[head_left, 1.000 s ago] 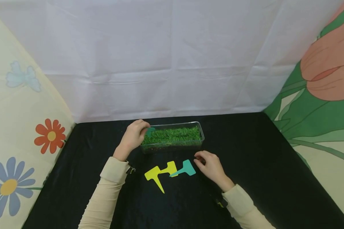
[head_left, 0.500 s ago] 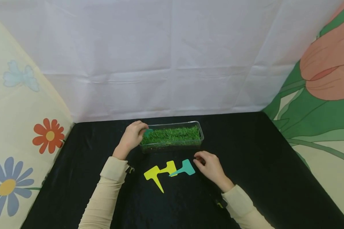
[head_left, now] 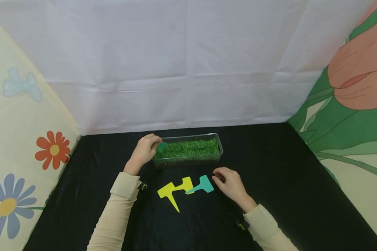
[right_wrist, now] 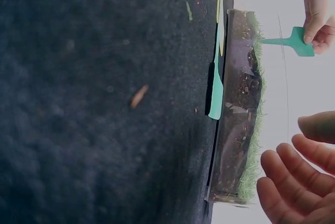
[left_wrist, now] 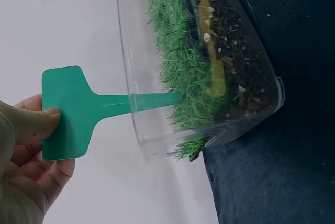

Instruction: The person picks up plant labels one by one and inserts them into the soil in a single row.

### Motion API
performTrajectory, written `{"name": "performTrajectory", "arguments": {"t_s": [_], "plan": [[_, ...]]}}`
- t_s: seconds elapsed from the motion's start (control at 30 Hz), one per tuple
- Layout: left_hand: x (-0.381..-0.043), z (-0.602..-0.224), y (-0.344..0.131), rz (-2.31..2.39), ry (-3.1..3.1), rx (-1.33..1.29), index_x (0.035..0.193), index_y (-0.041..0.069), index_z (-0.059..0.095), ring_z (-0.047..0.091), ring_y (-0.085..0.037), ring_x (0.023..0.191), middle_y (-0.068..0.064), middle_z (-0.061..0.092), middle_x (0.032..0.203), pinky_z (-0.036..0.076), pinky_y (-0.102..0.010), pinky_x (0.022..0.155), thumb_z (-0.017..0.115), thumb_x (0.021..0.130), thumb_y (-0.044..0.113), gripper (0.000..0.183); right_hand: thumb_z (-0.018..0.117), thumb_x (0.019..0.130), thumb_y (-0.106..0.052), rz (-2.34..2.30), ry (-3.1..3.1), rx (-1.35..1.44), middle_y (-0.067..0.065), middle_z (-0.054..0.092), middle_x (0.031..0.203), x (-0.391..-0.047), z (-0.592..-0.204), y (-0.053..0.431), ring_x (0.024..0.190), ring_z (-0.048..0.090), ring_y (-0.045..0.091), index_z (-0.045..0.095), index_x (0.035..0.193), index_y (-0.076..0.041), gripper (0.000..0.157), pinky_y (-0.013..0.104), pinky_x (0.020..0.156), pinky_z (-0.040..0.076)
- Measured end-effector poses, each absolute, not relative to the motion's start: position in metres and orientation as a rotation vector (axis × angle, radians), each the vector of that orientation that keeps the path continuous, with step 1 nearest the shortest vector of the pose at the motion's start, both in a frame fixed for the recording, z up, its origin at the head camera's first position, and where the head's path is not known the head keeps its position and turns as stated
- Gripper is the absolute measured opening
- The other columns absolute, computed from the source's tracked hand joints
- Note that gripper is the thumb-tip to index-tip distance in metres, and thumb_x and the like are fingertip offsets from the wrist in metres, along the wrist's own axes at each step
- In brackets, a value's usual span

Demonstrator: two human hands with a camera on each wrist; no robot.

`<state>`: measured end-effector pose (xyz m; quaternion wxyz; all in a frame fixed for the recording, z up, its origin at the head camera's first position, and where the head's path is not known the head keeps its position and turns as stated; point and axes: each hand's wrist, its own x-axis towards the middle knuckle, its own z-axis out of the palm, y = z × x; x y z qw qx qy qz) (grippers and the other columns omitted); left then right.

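Note:
My left hand (head_left: 145, 150) pinches the wide head of a green T-shaped plant label (left_wrist: 70, 111) between thumb and fingers. The label's narrow stem points down into the grass (left_wrist: 183, 72) near the left end of a clear plastic planter box (head_left: 220, 150); its tip is hidden there. My right hand (head_left: 231, 183) hovers over the table in front of the box, fingers loosely curled around nothing. Just left of it lies a teal plant label (head_left: 205, 184), its stem across a yellow label (head_left: 187, 182). Another yellow label (head_left: 168, 190) lies further left.
Dark soil (right_wrist: 243, 88) shows through the box wall. A black cloth (head_left: 270, 157) covers the table, with small brown bits (right_wrist: 139, 96) on it. A white sheet (head_left: 182, 62) hangs behind, and flower-printed panels (head_left: 25, 139) flank both sides.
My left hand has come down slightly, and the green plant label sits lower at the grass. The right hand and the labels on the table stay in place.

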<state>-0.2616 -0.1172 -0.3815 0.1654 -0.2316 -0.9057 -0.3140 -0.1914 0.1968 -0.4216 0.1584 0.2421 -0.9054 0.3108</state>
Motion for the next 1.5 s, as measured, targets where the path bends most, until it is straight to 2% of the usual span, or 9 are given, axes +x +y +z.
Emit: {"name": "performTrajectory", "arguments": {"t_s": [0.33,1.5], "plan": [[-0.263,-0.381,-0.115,-0.921,-2.571,-0.674,0.093,-0.002,0.066,0.058,-0.026,0.078,-0.012,0.061,0.087,0.049,-0.035,0.069,0.053,0.086,-0.009,0.016,0.071,0.075,0.000,0.897,-2.598,0.707,0.000,0.060,0.075,-0.192,-0.421,0.198,0.061,0.056,0.008,0.066,0.085,-0.003,0.011,0.021,0.054,0.047],[-0.271,-0.383,-0.106,-0.863,-2.621,-0.663,0.096,-0.001,0.065,0.058,-0.027,0.083,-0.013,0.061,0.090,0.049,-0.036,0.072,0.053,0.087,-0.007,0.016,0.071,0.075,0.000,0.901,-2.582,0.704,0.000,0.061,0.075,-0.190,-0.422,0.201,0.062,0.056,0.009,0.066,0.085,-0.002,0.011,0.022,0.054,0.048]]}}
